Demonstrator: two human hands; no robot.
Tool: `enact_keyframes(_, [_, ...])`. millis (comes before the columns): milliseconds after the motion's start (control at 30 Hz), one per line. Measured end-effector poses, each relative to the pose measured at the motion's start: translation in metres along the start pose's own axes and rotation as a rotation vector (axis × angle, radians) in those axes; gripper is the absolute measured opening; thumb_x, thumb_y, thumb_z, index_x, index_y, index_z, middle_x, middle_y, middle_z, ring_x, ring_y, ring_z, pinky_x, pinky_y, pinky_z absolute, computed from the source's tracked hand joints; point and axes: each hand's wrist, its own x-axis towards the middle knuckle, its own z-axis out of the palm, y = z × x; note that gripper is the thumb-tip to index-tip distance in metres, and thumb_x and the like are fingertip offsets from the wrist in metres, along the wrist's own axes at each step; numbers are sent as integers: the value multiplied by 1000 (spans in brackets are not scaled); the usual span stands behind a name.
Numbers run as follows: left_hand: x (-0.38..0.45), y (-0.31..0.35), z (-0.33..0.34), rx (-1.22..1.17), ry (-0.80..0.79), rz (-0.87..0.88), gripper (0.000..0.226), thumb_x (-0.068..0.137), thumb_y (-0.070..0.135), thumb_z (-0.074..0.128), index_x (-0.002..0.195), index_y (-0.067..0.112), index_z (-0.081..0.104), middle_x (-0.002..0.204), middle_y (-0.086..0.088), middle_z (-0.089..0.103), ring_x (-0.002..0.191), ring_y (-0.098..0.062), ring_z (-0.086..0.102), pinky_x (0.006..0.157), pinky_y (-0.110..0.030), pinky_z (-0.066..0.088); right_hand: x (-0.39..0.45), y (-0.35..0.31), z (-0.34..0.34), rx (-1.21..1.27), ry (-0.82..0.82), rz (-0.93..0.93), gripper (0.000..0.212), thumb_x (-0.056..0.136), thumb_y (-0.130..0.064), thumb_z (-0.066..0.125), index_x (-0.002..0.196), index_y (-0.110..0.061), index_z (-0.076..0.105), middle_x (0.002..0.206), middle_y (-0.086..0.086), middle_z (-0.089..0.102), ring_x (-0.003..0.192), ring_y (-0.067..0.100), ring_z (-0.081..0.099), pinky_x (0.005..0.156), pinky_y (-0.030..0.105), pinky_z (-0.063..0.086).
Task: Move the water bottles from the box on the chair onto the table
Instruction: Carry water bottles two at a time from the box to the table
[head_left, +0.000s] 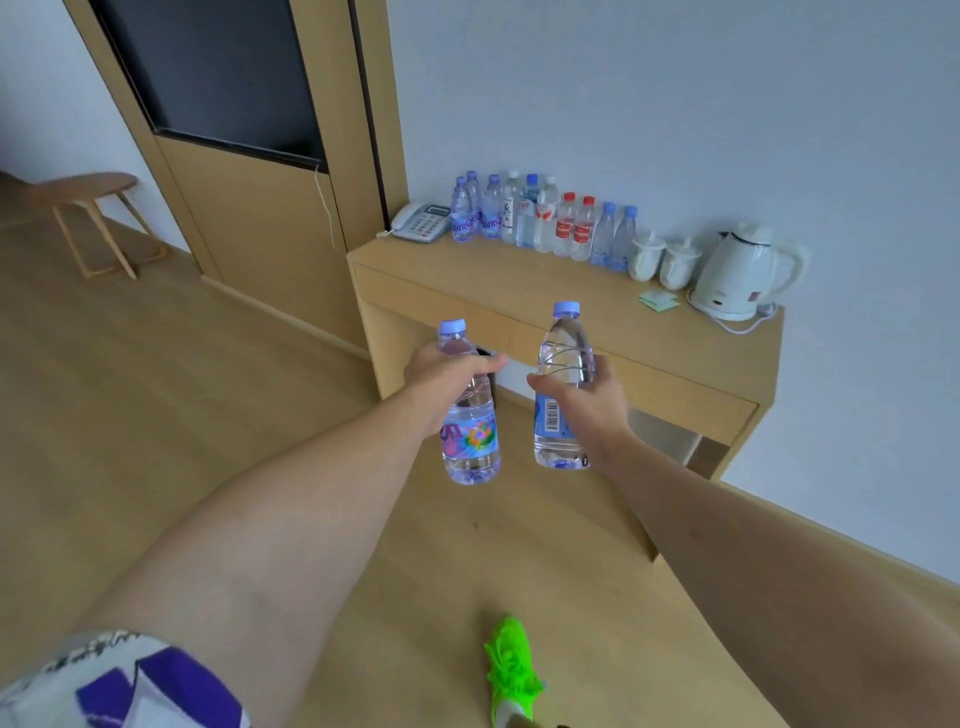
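Bottles in both my hands, upright, held out over the floor short of the table (519, 275). My left hand (447, 379) grips the colourful-label bottle (470, 436) round its upper body; my right hand (587, 400) grips the barcode-label bottle (561, 384) at mid-height. Row of bottles (540, 221) stands along the table's back edge by the wall, between a telephone (422, 222) and two cups (662, 260). Kettle (737, 273) beside the cups. Wooden stool (88, 218) far left. Green shoe (511, 670) below.

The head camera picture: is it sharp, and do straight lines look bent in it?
Head view: wide-angle bending, the door frame leans and the table edge slants; the row of bottles at the wall is soft, labels hardly readable; light is even daylight, without hard shadows or glare.
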Motion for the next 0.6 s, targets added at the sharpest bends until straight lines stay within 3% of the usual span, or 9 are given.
enact_keyframes(100, [70, 25, 6, 14, 24, 0, 54, 55, 29, 98, 95, 19, 63, 104, -3, 76, 90, -22, 75, 85, -38, 61, 74, -7, 25, 30, -10, 23, 56, 55, -42, 88, 99, -33, 54, 92, -4, 72, 72, 13, 74, 63, 34, 58])
enact_keyframes(200, [136, 60, 11, 52, 39, 24, 51, 57, 28, 97, 94, 18, 64, 102, -4, 75, 85, -19, 75, 79, -34, 61, 145, -24, 48, 21, -40, 36, 62, 55, -43, 88, 106, -32, 54, 93, -3, 72, 71, 14, 74, 65, 36, 60])
enact_keyframes(333, [211, 93, 14, 24, 71, 23, 55, 57, 31, 97, 99, 18, 64, 102, -2, 74, 88, -21, 73, 78, -34, 59, 227, -48, 79, 16, -91, 34, 67, 52, -43, 89, 107, -34, 50, 98, -1, 72, 81, 19, 74, 78, 46, 62])
enact_keyframes(433, [263, 101, 14, 7, 74, -5, 57, 59, 36, 98, 100, 18, 63, 102, -2, 74, 88, -21, 74, 84, -38, 60, 274, -55, 102, 19, -119, 32, 75, 53, -39, 91, 115, -29, 51, 100, 0, 72, 85, 20, 74, 82, 49, 60])
enact_keyframes(600, [357, 106, 14, -33, 72, -26, 60, 64, 45, 94, 106, 15, 64, 78, -1, 73, 64, -15, 68, 67, -29, 57, 348, -48, 139, -46, -104, 30, 73, 54, -35, 92, 114, -29, 50, 102, -1, 71, 87, 19, 73, 83, 47, 60])
